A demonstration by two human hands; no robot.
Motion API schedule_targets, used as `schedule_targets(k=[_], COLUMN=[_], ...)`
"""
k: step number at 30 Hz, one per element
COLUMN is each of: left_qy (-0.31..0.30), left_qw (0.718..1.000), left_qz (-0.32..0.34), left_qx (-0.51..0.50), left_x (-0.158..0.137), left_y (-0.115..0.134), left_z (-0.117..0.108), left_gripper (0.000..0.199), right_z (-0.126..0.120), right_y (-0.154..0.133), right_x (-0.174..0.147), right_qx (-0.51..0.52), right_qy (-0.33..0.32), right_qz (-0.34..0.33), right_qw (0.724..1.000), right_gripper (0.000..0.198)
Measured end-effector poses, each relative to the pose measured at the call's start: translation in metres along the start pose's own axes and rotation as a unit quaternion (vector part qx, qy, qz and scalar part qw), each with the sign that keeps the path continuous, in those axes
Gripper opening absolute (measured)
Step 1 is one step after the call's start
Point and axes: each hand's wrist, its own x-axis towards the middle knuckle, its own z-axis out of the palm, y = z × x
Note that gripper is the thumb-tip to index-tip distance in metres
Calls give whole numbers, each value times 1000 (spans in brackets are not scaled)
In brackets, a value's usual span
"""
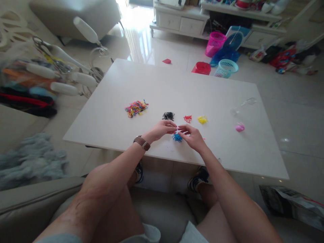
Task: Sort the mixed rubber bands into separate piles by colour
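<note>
Near the close edge of a white table, my left hand has its fingertips drawn together on a small pale piece; my right hand meets it, thumb and fingers slightly parted, its grip too small to tell. From the fingertips, blue bands lie at six o'clock, black bands at eleven, red bits at one, yellow bits at two, a mixed pile at ten. I judge this step as handling one piece; the next move calls for a light, precise pinch.
</note>
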Motion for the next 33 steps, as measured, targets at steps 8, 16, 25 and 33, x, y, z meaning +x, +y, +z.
schedule_targets(k=[8, 16, 25, 33], left_qy=[-12, -25, -48, -54], left_qw=[1000, 999, 998, 996], left_qz=[-4, -25, -42, -53], left_qx=[7, -4, -16, -48], left_x=[-1, 2, 1, -1], left_y=[-4, -6, -5, -5], left_z=[6, 14, 19, 16], left_gripper=[24, 23, 33, 33], right_z=[8, 0, -2, -1], right_y=[4, 1, 0, -1], right_x=[-6, -8, -10, -11], right_qx=[18, -2, -27, -28], right_qy=[36, 61, 98, 86], right_qz=[-4, 20, 20, -6], right_qw=[999, 998, 995, 996], right_gripper=[18, 24, 26, 28])
